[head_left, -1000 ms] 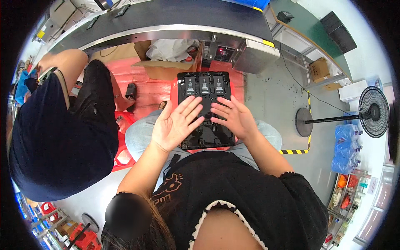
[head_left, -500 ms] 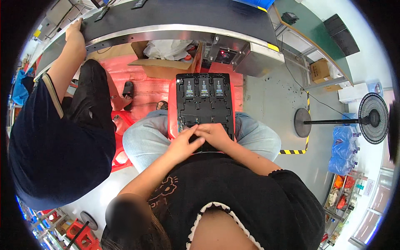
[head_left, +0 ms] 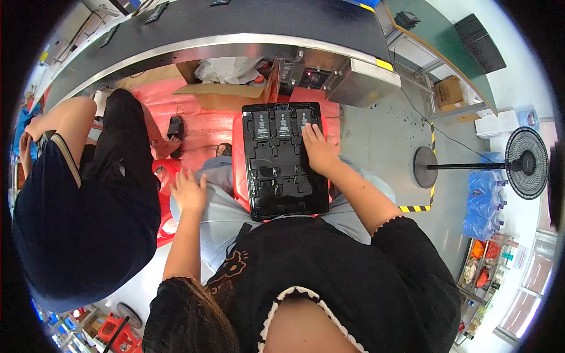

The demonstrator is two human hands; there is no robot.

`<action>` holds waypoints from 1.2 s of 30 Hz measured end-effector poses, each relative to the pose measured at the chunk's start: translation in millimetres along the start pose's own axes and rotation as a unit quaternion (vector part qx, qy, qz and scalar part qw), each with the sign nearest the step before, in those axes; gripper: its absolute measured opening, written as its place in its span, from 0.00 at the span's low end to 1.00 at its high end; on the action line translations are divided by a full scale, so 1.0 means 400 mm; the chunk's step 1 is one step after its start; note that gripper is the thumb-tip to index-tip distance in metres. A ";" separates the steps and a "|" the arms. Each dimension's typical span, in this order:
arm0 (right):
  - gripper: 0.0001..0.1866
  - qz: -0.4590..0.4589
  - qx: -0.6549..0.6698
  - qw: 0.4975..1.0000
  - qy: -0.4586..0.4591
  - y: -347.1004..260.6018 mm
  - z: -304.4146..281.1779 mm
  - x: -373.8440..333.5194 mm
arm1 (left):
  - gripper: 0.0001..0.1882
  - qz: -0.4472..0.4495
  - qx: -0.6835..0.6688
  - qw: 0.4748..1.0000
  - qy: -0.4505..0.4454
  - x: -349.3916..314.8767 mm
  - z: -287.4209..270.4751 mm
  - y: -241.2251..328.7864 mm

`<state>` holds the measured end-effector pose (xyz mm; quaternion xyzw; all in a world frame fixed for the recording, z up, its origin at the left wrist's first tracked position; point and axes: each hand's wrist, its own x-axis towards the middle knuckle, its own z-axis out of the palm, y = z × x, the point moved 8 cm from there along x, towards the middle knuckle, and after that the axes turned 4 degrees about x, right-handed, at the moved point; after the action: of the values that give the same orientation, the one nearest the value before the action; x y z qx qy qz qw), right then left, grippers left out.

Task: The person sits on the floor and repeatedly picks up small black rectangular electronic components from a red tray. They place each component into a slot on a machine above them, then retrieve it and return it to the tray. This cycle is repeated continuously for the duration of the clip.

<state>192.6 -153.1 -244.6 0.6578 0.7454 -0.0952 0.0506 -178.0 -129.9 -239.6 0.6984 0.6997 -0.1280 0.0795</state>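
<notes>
A black moulded tray with rows of recessed pockets lies across my lap, its far end over a red surface. Three small dark rectangular parts fill the top row of pockets. My right hand rests flat on the tray's right side, fingers reaching toward the top-right part; it grips nothing. My left hand lies open on my left thigh, off the tray, holding nothing.
A co-worker in dark clothes sits close on my left. A long dark conveyor belt with a metal edge runs ahead. Cardboard boxes and a metal housing sit under it. A standing fan is at right.
Both hands were together at the tray's near edge. Now my left hand has dropped off to my left thigh and my right hand has slid up the tray's right side.
</notes>
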 end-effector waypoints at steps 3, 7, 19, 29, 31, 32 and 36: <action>0.31 0.006 -0.061 0.998 -0.024 -0.012 0.002 0.012 | 0.34 0.050 -0.030 0.998 0.023 0.018 -0.006 0.058; 0.28 -0.019 0.030 0.997 -0.071 0.038 -0.003 0.021 | 0.37 0.200 -0.125 0.956 0.174 0.003 -0.068 0.220; 0.28 -0.161 0.178 0.934 0.266 0.118 -0.862 0.505 | 0.14 0.397 -0.293 0.739 0.459 0.094 -0.667 0.404; 0.37 -0.065 -0.016 0.987 0.143 0.250 -0.898 0.625 | 0.48 0.385 -0.038 0.893 0.230 0.780 -0.873 0.482; 0.27 -0.059 0.076 0.972 0.213 0.277 -0.912 0.558 | 0.44 0.415 -0.056 0.903 0.100 0.825 -0.844 0.527; 0.29 -0.081 0.157 0.955 0.239 0.255 -0.911 0.536 | 0.43 0.409 -0.090 0.904 0.087 0.838 -0.832 0.481; 0.22 -0.164 0.274 0.922 0.218 0.168 -0.958 0.205 | 0.48 0.427 -0.133 0.891 0.086 0.701 -0.912 0.595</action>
<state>267.7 14.1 108.1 0.5194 0.7802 -0.1568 -0.3113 80.7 242.5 11.3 0.9209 0.3489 0.0727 0.1579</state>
